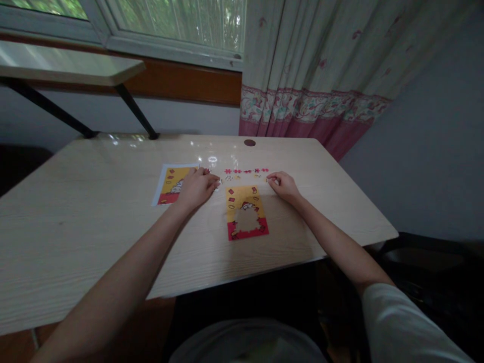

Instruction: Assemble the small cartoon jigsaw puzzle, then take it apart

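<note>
A partly built jigsaw puzzle point(246, 213), yellow with a red lower border and a gap in its middle, lies on the wooden table point(94, 222). Loose puzzle pieces point(246, 172), red and pale, lie in a row just beyond it. My left hand point(197, 186) rests knuckles up, fingers curled, on the table between the puzzle and a printed reference picture point(171, 184), partly covering that picture's right edge. My right hand point(283, 185) is to the right of the loose pieces, its fingers pinched together on a small piece I can barely see.
The table has a round cable hole point(249, 142) near its far edge. A second table point(68, 65) with black legs stands behind on the left under a window. A flowered curtain point(313, 70) hangs at the back right.
</note>
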Demonstrator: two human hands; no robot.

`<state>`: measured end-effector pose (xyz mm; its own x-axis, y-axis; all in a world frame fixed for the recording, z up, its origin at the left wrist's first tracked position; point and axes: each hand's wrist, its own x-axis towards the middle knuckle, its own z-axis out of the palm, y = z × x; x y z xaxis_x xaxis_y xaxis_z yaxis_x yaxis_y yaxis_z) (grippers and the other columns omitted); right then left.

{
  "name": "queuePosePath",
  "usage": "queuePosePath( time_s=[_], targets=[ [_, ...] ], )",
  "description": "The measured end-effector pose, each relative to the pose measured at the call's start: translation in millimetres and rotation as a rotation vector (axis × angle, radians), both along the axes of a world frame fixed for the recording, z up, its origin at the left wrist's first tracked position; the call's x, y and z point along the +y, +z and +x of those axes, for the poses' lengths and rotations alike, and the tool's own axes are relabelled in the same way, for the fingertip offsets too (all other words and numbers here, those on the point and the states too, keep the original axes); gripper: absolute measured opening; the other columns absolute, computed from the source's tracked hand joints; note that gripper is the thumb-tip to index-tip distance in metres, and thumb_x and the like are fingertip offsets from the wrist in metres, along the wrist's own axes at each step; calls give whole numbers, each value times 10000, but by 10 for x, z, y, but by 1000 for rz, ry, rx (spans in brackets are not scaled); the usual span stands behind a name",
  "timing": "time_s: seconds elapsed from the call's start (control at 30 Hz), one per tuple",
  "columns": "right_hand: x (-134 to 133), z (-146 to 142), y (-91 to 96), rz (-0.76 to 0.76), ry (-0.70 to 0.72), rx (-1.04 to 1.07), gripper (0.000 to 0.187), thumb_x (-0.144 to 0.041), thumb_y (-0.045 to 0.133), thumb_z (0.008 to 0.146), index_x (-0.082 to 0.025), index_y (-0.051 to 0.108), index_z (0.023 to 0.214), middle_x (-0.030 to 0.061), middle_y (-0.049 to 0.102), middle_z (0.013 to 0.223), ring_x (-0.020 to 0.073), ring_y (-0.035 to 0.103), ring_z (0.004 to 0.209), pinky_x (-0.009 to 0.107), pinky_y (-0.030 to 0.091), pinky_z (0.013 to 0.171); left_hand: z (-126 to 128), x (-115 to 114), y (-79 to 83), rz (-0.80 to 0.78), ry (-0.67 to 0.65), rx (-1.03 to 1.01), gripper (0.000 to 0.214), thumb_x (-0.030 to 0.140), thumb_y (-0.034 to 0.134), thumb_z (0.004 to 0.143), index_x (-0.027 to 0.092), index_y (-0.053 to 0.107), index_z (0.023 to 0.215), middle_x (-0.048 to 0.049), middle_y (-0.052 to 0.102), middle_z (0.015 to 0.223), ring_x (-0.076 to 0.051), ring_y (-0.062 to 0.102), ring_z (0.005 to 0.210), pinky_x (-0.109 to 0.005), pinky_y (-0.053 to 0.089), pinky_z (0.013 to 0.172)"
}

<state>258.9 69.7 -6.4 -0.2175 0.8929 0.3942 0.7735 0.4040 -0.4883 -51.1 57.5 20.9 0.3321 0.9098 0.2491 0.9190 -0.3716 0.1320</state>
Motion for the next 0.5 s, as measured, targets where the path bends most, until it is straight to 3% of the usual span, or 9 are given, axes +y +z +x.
queuePosePath(
  time_s=[0.2,0.33,0.4,0.5],
  targets=[
    [-1,-11,13,1,2,5,177,-214,555,787,-144,675,895,59,634,776,162,561,715,291,435,706,-42,77,-17,-33,-37,-75,277,338,490,841,220,653,1031,-88,555,915,-249,474,922,-372,352,838],
    [-2,1,18,41,16,25,170,-211,557,788,-138,676,885,59,635,763,160,557,701,291,433,690,-40,83,12,-17,-94,-191,195,312,541,804,173,657,876,-76,612,886,-229,497,877,-393,338,868],
    [-31,-13,31,84,27,35,160,-208,553,792,-147,673,877,55,639,762,161,558,703,292,432,691,-5,57,38,-34,-95,-332,147,285,561,784,167,649,786,-58,635,824,-213,508,841,-391,346,863],
    [-163,-107,90,193,59,45,147,-208,541,810,-171,666,877,49,650,778,167,566,732,300,431,713,118,-41,99,-122,-44,-712,117,267,595,755,161,643,742,-41,634,741,-176,533,745,-332,410,750]
  ],
)
